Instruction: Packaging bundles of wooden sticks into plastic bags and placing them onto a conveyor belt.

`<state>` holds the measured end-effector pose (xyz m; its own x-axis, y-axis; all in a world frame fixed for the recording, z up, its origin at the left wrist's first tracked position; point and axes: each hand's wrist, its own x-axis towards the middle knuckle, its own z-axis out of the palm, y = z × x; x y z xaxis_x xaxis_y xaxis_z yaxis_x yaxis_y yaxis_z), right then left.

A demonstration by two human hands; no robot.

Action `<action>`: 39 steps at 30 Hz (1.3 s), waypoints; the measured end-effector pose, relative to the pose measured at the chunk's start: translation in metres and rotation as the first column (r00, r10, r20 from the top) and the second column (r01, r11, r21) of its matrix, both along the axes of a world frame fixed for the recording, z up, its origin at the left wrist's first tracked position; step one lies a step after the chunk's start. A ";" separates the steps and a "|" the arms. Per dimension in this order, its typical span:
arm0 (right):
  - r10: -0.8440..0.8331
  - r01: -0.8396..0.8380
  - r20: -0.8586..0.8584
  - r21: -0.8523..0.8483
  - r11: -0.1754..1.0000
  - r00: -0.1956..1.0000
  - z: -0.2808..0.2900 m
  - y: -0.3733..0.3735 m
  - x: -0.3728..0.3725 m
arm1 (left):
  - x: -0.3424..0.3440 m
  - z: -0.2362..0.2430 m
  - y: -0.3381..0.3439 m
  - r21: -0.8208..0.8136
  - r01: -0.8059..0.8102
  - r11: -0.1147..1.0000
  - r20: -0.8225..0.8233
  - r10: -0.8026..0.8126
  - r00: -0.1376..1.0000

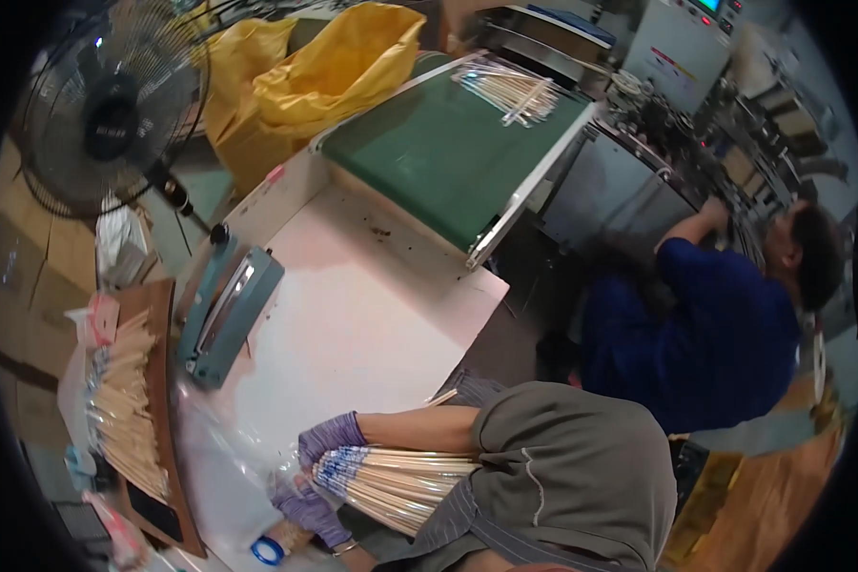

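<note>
A thick bundle of wrapped chopsticks (405, 481) with blue-and-white printed ends lies against my body, its ends pointing left. My right hand (332, 439), in a purple knit glove, closes over the printed ends from the far side. My left hand (312, 512), gloved alike, is closed near the same ends, at the edge of a clear plastic bag (243, 453). Its fingertips are partly hidden by the film's glare. Below the left hand is a roll with a blue ring-shaped end (267, 550). A few stick tips (443, 397) show beyond my right forearm.
A teal bag sealer (229, 319) stands on the white table (372, 324). At left is a brown tray edge (162, 381) beside bagged chopsticks (124, 410). Beyond are a green conveyor belt (419, 153) with loose chopsticks (510, 92), yellow bags (338, 71) and a fan (110, 124). A co-worker (705, 324) sits at right.
</note>
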<state>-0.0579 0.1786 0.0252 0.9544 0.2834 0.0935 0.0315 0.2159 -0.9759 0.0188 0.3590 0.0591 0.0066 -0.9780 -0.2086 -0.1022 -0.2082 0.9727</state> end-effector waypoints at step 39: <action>-0.790 0.790 -0.016 -0.020 0.613 0.613 0.017 -0.097 -0.054 | -0.112 -0.048 -0.031 0.078 -0.519 0.851 0.203 0.496 0.844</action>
